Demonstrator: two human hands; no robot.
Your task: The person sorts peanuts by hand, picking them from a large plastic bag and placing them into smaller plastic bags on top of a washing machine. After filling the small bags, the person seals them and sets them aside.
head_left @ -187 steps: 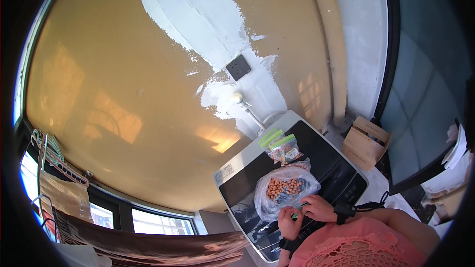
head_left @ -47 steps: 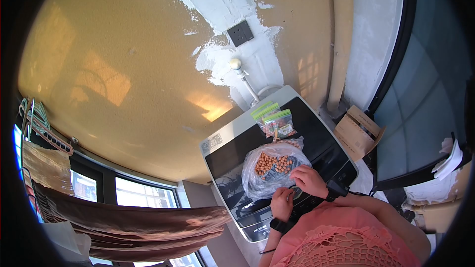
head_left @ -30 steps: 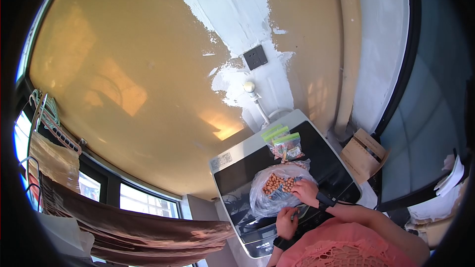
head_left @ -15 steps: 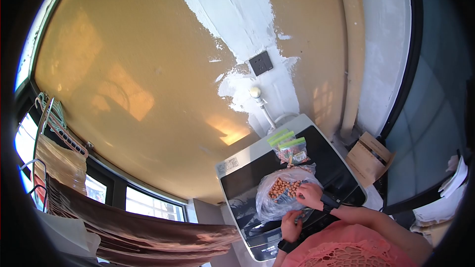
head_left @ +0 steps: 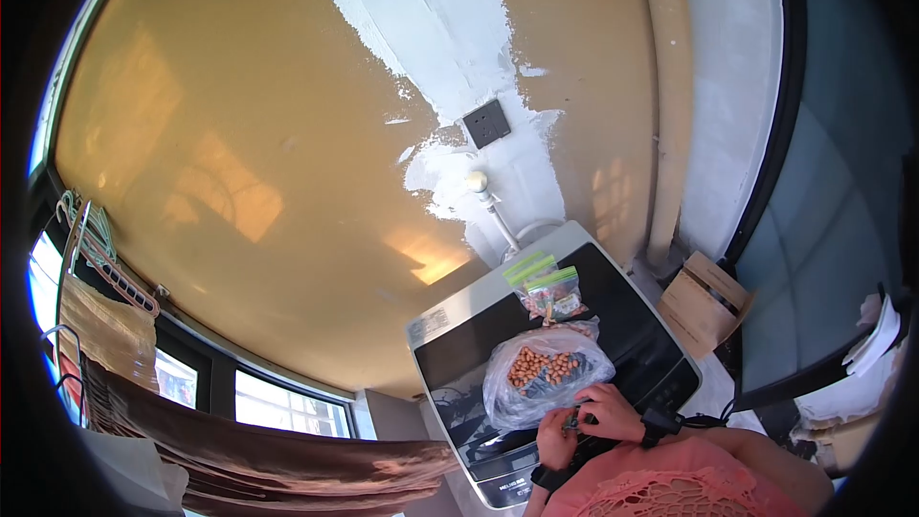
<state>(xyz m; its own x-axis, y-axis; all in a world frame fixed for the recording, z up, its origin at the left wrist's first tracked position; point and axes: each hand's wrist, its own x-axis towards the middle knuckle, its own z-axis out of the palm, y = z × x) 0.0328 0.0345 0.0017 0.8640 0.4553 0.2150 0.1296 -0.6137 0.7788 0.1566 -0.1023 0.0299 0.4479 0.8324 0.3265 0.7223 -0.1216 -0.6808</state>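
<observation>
A clear plastic bag [head_left: 500, 385] lies spread open on the dark lid of a washing machine [head_left: 459, 364]. On it sit many small round brown pieces [head_left: 536, 370] that look like nuts. Just in front of the bag, my left hand [head_left: 553, 440] has its fingers closed on a small greenish thing [head_left: 571, 419], too small and covered to name. My right hand [head_left: 613, 414] meets it from the right, its fingers bent in a pinch at the same thing. Whether a brown piece is between those fingertips is hidden.
Green-topped zip bags [head_left: 555, 295] with contents lie behind the clear bag. A cardboard box [head_left: 704, 304] stands right of the machine. On the wall are a socket [head_left: 486, 123] and a tap [head_left: 479, 182]; brown cloth [head_left: 287, 460] hangs at the left.
My right hand has drawn back from the brown pieces toward my left hand, and the two now meet in front of the bag. The whole view has shifted slightly.
</observation>
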